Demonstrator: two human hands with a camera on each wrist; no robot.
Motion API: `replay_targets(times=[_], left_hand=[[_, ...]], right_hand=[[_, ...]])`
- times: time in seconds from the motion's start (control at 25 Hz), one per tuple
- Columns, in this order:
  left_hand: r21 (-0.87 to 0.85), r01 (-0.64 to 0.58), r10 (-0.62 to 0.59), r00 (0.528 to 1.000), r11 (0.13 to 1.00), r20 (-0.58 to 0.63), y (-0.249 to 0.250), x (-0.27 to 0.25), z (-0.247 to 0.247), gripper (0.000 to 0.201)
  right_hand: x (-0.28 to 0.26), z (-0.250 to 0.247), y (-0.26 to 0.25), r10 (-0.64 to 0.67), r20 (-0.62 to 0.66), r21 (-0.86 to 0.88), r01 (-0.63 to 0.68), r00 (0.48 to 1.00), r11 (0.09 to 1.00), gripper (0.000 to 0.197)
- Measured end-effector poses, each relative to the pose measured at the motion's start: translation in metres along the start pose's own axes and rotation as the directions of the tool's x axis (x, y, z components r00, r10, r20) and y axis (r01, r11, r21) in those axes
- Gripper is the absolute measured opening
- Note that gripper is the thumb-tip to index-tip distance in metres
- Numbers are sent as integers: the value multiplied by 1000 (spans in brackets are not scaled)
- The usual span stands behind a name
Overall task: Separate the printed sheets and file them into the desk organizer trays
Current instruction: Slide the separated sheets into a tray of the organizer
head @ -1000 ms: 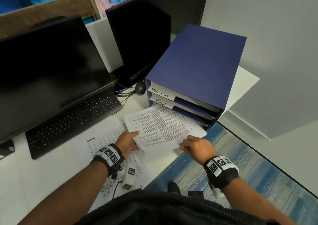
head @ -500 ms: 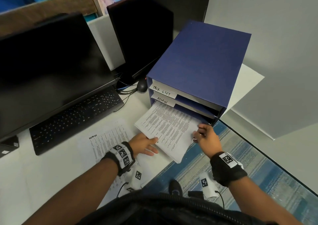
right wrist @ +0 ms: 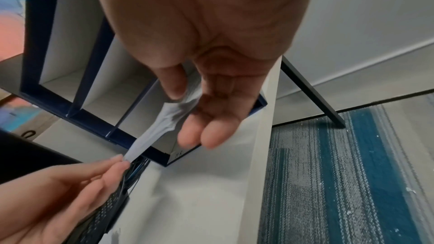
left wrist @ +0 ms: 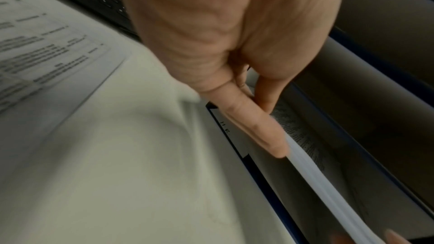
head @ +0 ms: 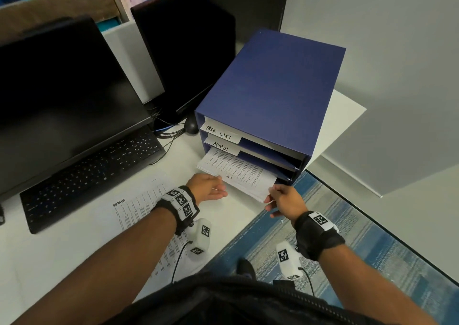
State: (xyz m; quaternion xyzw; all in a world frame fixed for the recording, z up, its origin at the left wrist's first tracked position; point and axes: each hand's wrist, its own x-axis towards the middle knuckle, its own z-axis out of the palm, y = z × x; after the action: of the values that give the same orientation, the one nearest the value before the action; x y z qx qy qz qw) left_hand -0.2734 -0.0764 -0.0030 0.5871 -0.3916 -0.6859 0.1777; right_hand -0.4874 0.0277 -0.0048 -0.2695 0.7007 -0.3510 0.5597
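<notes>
Head view: a stack of sheets (head: 238, 173) sits half inside the organizer's (head: 270, 93) bottom tray, under the ADMIN label. Left hand (head: 207, 188) and right hand (head: 285, 200) each pinch a near corner, keeping the stack level for sliding in; more sheets (head: 139, 208) lie on the counter (head: 74, 245) left of the organizer.

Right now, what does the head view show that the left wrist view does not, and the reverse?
Only the head view shows the TASK LIST label, the ADMIN label, and the right hand gripping the stack's corner. Only the left wrist view shows a bottom-tray label, seemingly H.R. Both show the left hand on the printed stack entering the organizer.
</notes>
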Motion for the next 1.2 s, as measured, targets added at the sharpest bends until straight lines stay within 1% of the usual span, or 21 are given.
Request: replay_targets(times=[0.08, 0.12, 0.16, 0.2, 0.28, 0.36, 0.44, 0.56, 0.64, 0.68, 0.76, 0.8, 0.88, 0.96, 1.04, 1.08, 1.2], left_hand=[[10, 7, -7, 1000, 1000, -26, 2, 6, 4, 13], [19, -1, 1, 1000, 1000, -29, 4, 9, 8, 13], [28, -16, 16, 1000, 999, -25, 6, 11, 12, 11], [30, -31, 32, 999, 999, -16, 9, 13, 17, 11], [58, -43, 42, 999, 997, 22, 16, 18, 27, 14], [161, -48, 36, 996, 986, 77, 23, 20, 36, 18], [274, -63, 30, 992, 960, 124, 26, 21, 41, 33], [353, -117, 46, 978, 928, 203, 27, 22, 41, 57], [404, -169, 65, 964, 899, 259, 25, 21, 36, 62], [425, -186, 74, 961, 886, 267, 22, 21, 31, 61], [437, -179, 82, 969, 881, 233, 15, 22, 13, 54], [434, -165, 84, 976, 885, 199, 11, 21, 0, 50], [413, -130, 93, 990, 902, 109, -1, 22, -30, 43], [366, -107, 112, 994, 925, 7, -15, 19, -65, 38], [343, -111, 147, 986, 933, -81, -28, 11, -98, 33], [362, -120, 175, 977, 924, -121, -33, 6, -111, 30], [506, -94, 255, 932, 857, -258, -50, -17, -155, 30]], right_hand=[[-2, 1, 0, 64, 120, -32, -61, 991, 998, 26], [-2, 3, -1, 91, 168, -44, -85, 982, 995, 26], [-2, 6, -2, 97, 175, -29, -93, 980, 995, 23], [1, 7, -4, 88, 138, 15, -91, 986, 996, 20], [8, 8, -7, 81, 3, 106, -81, 997, 991, 20], [10, 7, -10, 102, -66, 122, -93, 993, 988, 23], [11, 8, -13, 96, -61, 148, -86, 993, 985, 24], [14, 13, -17, 67, -56, 184, -56, 996, 981, 19], [17, 17, -17, 48, -63, 166, -37, 997, 985, 14], [19, 19, -16, 36, -63, 157, -26, 997, 987, 15], [20, 24, -16, 3, -23, 120, -1, 1000, 993, 20], [19, 29, -19, -23, 17, 68, 22, 1000, 997, 21], [21, 40, -26, -78, 90, -45, 82, 993, 996, 21], [29, 60, -32, -116, 137, -120, 133, 984, 984, 20], [39, 83, -38, -146, 165, -164, 174, 975, 971, 21], [44, 94, -40, -159, 177, -185, 191, 971, 964, 21], [52, 136, -49, -179, 275, -309, 264, 945, 914, 19]])
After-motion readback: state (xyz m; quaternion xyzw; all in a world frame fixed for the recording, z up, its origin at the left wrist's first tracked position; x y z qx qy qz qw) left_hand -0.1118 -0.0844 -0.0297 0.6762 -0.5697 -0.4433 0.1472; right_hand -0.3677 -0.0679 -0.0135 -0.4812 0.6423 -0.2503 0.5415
